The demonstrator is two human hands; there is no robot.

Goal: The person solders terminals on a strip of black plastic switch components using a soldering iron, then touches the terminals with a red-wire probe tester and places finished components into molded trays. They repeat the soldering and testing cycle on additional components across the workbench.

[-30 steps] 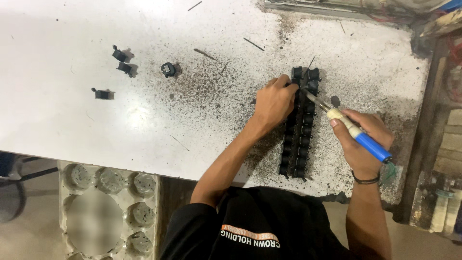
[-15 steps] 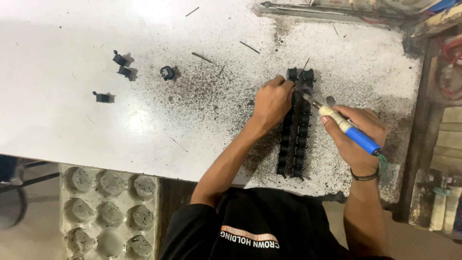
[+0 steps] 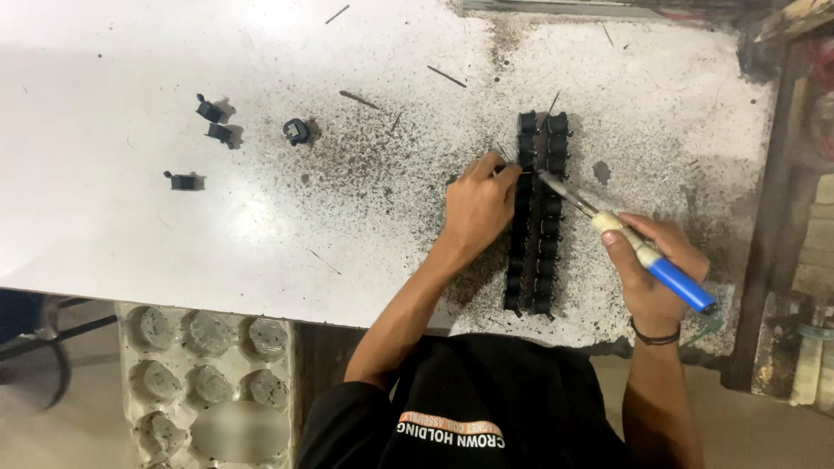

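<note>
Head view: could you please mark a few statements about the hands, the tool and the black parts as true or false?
1. The right hand holds a blue-handled tool. True.
2. The left hand rests on the two rows of black parts. True.
3. The tool's tip points away from the rows. False: it points at them.
4. Four loose black parts lie at the table's left. True.
5. The white table is spotless. False: dark specks surround the rows.

At seven o'clock below my table edge: one grey moulded-pulp egg tray point(image 3: 208, 382), round cups in rows. No labels, signs, screens.
</note>
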